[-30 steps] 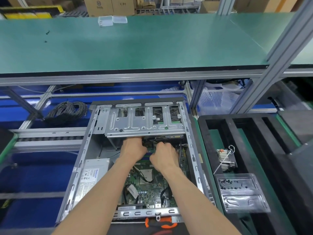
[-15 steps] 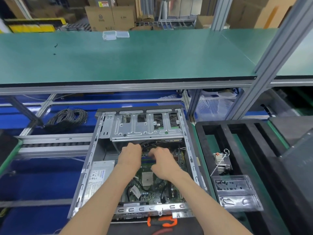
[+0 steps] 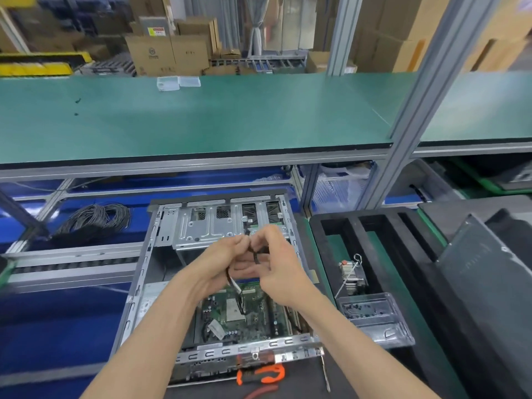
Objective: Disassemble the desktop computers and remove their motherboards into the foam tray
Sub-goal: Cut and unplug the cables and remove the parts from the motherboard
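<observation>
An open grey desktop case (image 3: 138, 283) lies flat before me, its green motherboard (image 3: 244, 315) still inside and a metal drive cage (image 3: 213, 226) at the far end. Both hands are raised above the board. My left hand (image 3: 227, 260) and my right hand (image 3: 276, 266) pinch a thin black cable (image 3: 254, 254) between them; the cable runs down toward the board. To the right stands the black foam tray (image 3: 383, 223) with long slots.
A heatsink (image 3: 352, 273) and a clear plastic screw box (image 3: 374, 318) lie in the foam tray. Orange-handled pliers (image 3: 264, 374) rest at the case's near edge, beside a screwdriver (image 3: 325, 375). A coil of black cable (image 3: 95, 220) lies at the left. A green shelf (image 3: 201, 116) spans above.
Both hands have come up out of the case from under the drive cage and now hold a black cable above the motherboard. The camera has tilted up slightly.
</observation>
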The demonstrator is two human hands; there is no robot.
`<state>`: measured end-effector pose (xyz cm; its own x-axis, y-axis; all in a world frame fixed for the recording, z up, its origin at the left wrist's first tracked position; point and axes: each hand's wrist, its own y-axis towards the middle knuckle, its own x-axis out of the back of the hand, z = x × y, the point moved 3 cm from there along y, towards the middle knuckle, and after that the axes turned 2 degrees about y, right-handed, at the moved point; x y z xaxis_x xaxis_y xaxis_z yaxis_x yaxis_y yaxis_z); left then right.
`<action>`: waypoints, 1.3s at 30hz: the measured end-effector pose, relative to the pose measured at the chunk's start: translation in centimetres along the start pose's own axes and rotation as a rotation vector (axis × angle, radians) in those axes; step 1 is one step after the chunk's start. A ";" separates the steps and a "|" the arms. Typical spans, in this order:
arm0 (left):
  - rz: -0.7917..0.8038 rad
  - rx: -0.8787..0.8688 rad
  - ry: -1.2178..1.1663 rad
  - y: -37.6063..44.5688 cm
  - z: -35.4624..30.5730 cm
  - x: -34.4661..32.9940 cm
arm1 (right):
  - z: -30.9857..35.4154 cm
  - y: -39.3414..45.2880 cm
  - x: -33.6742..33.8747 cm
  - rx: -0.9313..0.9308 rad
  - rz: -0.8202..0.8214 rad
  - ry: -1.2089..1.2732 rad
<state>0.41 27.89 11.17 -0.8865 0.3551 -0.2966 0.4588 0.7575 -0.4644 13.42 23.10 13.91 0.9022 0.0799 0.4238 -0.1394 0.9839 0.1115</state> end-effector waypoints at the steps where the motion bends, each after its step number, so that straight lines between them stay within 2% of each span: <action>1: -0.001 -0.024 -0.050 0.0 -0.6 -0.6 | 0.2 -0.1 0.4 -0.013 -0.027 0.032; 7: -0.055 -0.128 -0.100 -0.1 -3.4 -4.2 | 0.8 -0.7 3.7 0.020 -0.233 0.249; 14: -0.186 -0.312 0.201 0.6 -5.2 -9.9 | 1.2 -1.3 7.6 0.060 -0.458 0.448; 16: -0.158 -0.315 0.188 1.0 -5.9 -11.3 | 0.7 -1.3 9.1 -0.008 -0.553 0.416; 19: -0.074 -0.224 0.123 1.9 -6.6 -13.0 | -0.5 -1.0 11.5 -0.117 -0.592 0.266; 21: -0.005 -0.152 0.058 2.7 -6.8 -14.0 | -1.7 -0.7 12.5 -0.209 -0.542 0.268; 25: 0.069 -0.081 -0.085 4.6 -5.8 -15.6 | -4.3 -1.1 12.4 -0.402 -0.378 0.519; 29: 0.061 -0.090 -0.132 6.2 -5.2 -16.4 | -5.1 -1.7 12.6 -0.366 -0.303 0.806; 31: 0.063 -0.104 -0.078 6.5 -5.4 -16.8 | -5.1 -1.9 12.9 -0.305 -0.230 0.824; 33: 0.029 -0.135 0.089 6.6 -6.2 -16.9 | -5.1 -1.9 13.1 -0.234 -0.141 0.714; 36: -0.024 -0.180 0.402 6.6 -8.4 -15.7 | -4.6 -1.4 13.0 -0.241 -0.056 0.419; 39: -0.003 -0.152 0.503 6.8 -10.2 -14.2 | -4.5 -0.8 11.4 -0.285 0.004 0.248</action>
<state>15.52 33.55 20.73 -0.8240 0.5437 0.1593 0.4755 0.8166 -0.3273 25.66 23.98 14.67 0.9782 0.0852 0.1895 -0.0552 0.9858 -0.1586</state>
